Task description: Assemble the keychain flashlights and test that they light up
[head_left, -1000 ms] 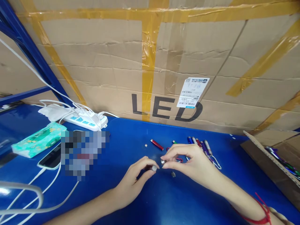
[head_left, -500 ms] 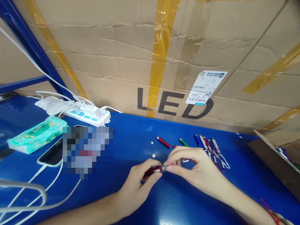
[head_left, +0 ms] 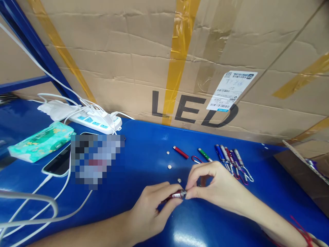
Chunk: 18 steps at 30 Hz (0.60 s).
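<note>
My left hand (head_left: 151, 206) is closed around a small dark red keychain flashlight (head_left: 177, 195), its silver end sticking out to the right. At that end, the thumb and forefinger of my right hand (head_left: 216, 181) pinch the metal tip; whether the tip is a loose part I cannot tell. Just beyond the fingertips lies a button cell (head_left: 179, 180), with two more cells (head_left: 169, 167) farther back. A red tube (head_left: 180, 152) and a green flashlight (head_left: 204, 154) rest behind my right hand, a red carabiner clip (head_left: 196, 159) between them.
Several keychain flashlights (head_left: 227, 154) with clips lie side by side on the blue table (head_left: 144, 151). On the left are a tissue pack (head_left: 41, 142), a phone (head_left: 58, 163), a power strip (head_left: 96, 123) and white cables. A large cardboard box (head_left: 115, 68) stands behind; an open carton (head_left: 300, 168) is at right.
Both hands have moved slightly down and to the right, still together at the flashlight's silver end. The button cell nearest my fingers has come into view. The camera view has shifted a little.
</note>
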{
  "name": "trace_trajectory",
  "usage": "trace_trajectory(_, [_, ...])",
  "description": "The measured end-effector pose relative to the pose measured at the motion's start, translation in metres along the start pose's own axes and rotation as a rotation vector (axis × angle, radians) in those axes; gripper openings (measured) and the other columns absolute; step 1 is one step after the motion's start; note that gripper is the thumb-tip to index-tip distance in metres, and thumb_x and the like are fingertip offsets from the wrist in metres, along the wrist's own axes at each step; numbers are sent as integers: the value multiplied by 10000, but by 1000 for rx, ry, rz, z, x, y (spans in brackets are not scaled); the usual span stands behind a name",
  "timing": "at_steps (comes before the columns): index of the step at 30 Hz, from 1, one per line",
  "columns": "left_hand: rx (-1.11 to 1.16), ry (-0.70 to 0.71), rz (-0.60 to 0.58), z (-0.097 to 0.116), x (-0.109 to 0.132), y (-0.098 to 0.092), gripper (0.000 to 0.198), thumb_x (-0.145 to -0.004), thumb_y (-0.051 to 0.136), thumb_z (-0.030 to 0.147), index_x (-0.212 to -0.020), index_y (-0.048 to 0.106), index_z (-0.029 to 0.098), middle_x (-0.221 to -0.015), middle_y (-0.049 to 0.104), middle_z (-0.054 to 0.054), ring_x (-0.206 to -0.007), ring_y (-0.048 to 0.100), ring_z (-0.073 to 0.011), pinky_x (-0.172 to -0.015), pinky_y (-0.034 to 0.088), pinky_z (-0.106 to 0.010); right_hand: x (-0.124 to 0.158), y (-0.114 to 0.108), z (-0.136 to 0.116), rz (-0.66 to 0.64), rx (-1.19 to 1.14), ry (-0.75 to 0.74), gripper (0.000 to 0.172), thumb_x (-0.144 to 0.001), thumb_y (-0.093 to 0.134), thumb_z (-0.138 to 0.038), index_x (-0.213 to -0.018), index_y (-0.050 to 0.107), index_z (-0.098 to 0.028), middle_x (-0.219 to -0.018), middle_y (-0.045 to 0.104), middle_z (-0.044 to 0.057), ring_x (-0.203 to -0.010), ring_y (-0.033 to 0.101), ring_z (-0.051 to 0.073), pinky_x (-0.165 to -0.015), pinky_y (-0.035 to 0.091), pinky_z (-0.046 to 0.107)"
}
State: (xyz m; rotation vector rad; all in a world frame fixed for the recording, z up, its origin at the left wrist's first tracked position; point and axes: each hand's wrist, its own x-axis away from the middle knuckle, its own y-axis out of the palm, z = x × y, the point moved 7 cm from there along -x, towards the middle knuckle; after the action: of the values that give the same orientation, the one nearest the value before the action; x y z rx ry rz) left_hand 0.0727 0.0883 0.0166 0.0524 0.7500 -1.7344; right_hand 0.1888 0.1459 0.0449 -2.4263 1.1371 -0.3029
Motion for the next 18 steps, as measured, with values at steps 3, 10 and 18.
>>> trace_trajectory(3, [-37,34,-13,3,2,2,178,-923,465,151,-819,608,124,-628,537,-4,-549,465,-84,-556,392,-173,1,2,0,-9,29,-6,133,-663,774,-278,-633,704,-169,-648,647,12,-599,579,100,-557,441,191])
trace_trajectory(10, [-73,103,65,3,1,0,214,-926,461,140,-966,664,87,-642,528,-28,-552,476,-96,-536,398,-185,0,6,1,57,63,-42,204,-682,754,-333,-615,687,-152,-604,616,22,-539,536,87,-510,428,186])
trace_trajectory(18, [-106,198,137,1,-5,-9,219,-916,486,143,-1014,681,133,-676,609,-37,-576,544,-102,-556,444,-172,-2,9,18,53,-45,90,207,-634,772,-334,-613,688,-146,-605,628,27,-543,539,99,-501,411,200])
